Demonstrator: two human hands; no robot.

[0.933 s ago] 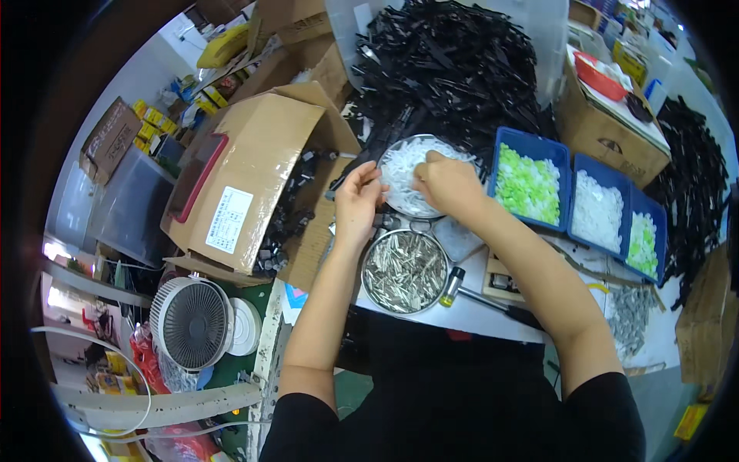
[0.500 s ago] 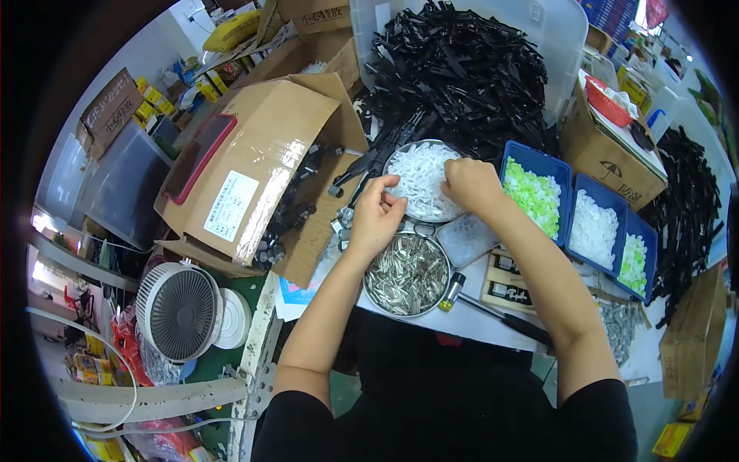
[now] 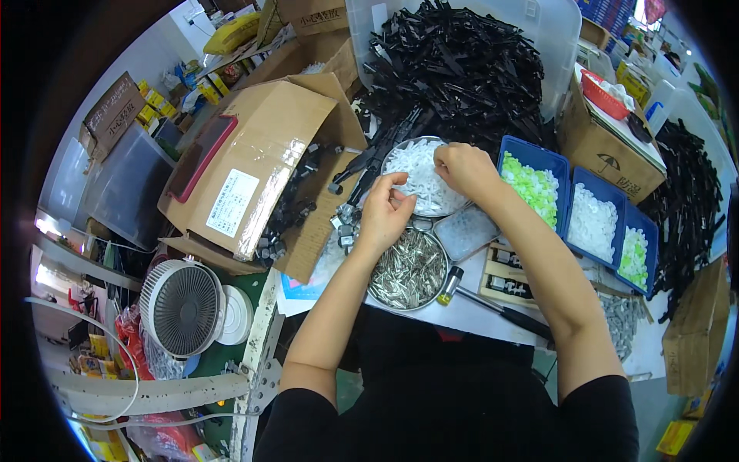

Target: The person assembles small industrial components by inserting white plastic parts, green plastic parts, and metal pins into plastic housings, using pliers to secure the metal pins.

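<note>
Over the round dish of white plastic pieces [image 3: 419, 181], my right hand [image 3: 462, 167] dips its curled fingers into the heap; I cannot tell whether it has pinched one. My left hand [image 3: 383, 212] waits at the rim, fingers bent close around something too small to make out. Best to lift a single piece cleanly. The tabletop [image 3: 477, 312] is crowded: a metal-clip bowl [image 3: 408, 271], blue bins [image 3: 593, 223], black strips [image 3: 454, 69], cardboard boxes [image 3: 246, 162], a fan [image 3: 181, 306].
</note>
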